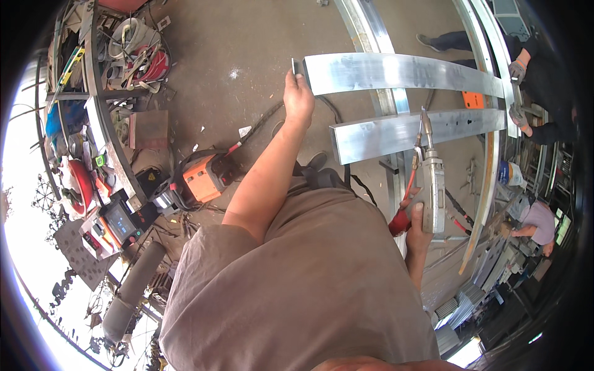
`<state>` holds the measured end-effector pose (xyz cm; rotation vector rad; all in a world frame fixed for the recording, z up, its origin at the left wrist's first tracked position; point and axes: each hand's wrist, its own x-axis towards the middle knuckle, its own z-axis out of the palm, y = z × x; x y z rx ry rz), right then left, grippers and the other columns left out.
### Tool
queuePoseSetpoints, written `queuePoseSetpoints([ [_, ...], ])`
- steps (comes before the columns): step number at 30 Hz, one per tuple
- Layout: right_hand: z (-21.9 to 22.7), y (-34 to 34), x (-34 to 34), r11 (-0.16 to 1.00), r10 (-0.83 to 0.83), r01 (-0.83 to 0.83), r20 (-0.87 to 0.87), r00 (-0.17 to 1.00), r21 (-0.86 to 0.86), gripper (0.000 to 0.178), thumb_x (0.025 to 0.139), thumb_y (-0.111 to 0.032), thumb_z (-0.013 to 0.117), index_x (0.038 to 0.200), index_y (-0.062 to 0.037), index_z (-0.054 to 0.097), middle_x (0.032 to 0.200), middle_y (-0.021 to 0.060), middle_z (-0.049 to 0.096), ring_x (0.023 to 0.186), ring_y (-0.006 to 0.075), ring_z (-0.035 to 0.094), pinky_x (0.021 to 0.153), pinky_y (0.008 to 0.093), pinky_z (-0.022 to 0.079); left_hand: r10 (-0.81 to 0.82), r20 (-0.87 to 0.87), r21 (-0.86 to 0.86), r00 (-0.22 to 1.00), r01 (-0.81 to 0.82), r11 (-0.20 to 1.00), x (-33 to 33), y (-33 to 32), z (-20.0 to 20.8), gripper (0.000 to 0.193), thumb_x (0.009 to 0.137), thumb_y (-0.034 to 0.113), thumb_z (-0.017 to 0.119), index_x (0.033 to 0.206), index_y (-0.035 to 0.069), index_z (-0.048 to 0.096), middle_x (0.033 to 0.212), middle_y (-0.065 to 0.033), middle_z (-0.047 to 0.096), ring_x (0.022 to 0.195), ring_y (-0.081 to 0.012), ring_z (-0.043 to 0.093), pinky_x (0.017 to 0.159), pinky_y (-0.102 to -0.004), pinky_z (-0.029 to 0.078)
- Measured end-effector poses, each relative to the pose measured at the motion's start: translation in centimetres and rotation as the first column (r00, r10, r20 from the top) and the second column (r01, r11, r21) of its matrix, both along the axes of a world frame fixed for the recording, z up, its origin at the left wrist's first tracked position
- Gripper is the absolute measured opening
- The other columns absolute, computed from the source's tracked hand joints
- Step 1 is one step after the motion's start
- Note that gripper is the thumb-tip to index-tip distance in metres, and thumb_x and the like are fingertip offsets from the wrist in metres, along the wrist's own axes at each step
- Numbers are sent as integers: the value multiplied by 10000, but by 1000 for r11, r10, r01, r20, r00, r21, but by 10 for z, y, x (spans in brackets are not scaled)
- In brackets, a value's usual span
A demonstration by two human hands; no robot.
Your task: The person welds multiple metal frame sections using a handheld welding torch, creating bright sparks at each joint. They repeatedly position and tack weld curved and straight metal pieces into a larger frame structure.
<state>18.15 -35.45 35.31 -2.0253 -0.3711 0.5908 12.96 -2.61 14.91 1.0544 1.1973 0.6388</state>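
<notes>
My left hand (299, 102) is closed, thumb and fingers pinching a thin flat metal piece (294, 65) beside the near end of the upper rectangular metal tube (396, 73). My right hand (419, 227) grips a grey welding torch (435, 185) with a pointed nozzle and a red cable. The nozzle lies over the lower metal tube (371, 137) in the picture; whether they touch I cannot tell. Both tubes rest across a metal rail frame (371, 34). At their far ends, a co-worker's gloved hands (518, 69) are on the frame's right-hand rail (508, 105).
An orange machine (207, 178) with cables stands on the floor at left, near a device with a screen (119, 222). Cluttered shelving (93, 68) lines the left side. An orange item (473, 100) lies beyond the tubes. Another person (539, 222) is farther right.
</notes>
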Motion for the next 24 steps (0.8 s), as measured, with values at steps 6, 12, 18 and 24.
queuePoseSetpoints([
  [6,-2,-6,7,1000,17,-17,-2,1000,11,386,1078,-306,562,1309,2,588,985,78,680,885,141,634,780,313,520,134,208,-266,969,-76,961,11,-8,17,624,1094,278,445,1623,-7,279,1605,-223,416,1490,-310,402,1212,-400,319],
  [12,-1,-3,12,1000,10,-10,-28,1000,8,391,1073,-308,571,1305,6,592,950,78,685,877,143,635,772,313,523,46,185,-329,982,18,944,2,3,24,651,1071,264,534,1618,-3,306,1632,-203,401,1511,-301,380,1232,-409,295],
  [18,-1,7,16,998,53,-54,-24,998,-32,381,1075,-295,559,1299,12,592,954,85,688,870,154,638,763,320,526,-7,299,-396,954,131,909,-17,29,11,681,1000,175,701,1563,-40,386,1540,-221,508,1415,-313,501,1173,-419,410],
  [24,-6,20,13,998,57,-56,8,998,-41,380,1075,-297,547,1294,9,602,945,80,690,861,153,631,762,322,520,-38,299,-435,954,172,884,-22,42,10,693,977,163,742,1542,-49,401,1495,-236,538,1340,-322,564,1121,-420,489],
])
